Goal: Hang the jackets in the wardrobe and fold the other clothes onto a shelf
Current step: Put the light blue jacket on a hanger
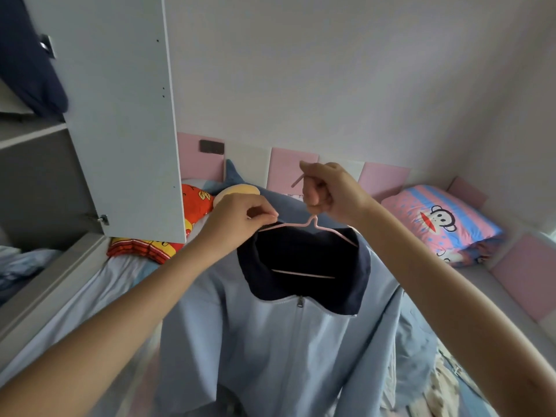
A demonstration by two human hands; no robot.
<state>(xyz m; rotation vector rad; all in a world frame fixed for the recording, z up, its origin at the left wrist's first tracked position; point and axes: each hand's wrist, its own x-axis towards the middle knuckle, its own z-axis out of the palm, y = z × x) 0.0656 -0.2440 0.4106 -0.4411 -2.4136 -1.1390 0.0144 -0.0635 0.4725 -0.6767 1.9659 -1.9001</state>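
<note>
We have the light blue jacket (270,341) on its pink hanger (304,273), zipped up, with the dark collar lying around the top of the hanger. It hangs in the air in front of us, over the bed (99,284). It is not in the wardrobe (36,188) yet. The wardrobe stands at our left with its door (120,115) open. On a high shelf in there lies something dark blue (27,64), and lower down there is some pale blue cloth (21,263). We cannot tell if these are clothes from this job. More clothes (445,383) seem to lie on the bed at the bottom right, so we think there is folding left to do.

Our right hand (328,191) is closed in a fist around the hook of the hanger and carries the weight. Our left hand (237,221) pinches the edge of the collar with thumb and finger — right where the hanger's arm goes under it — and the other fingers are curled in.
</note>
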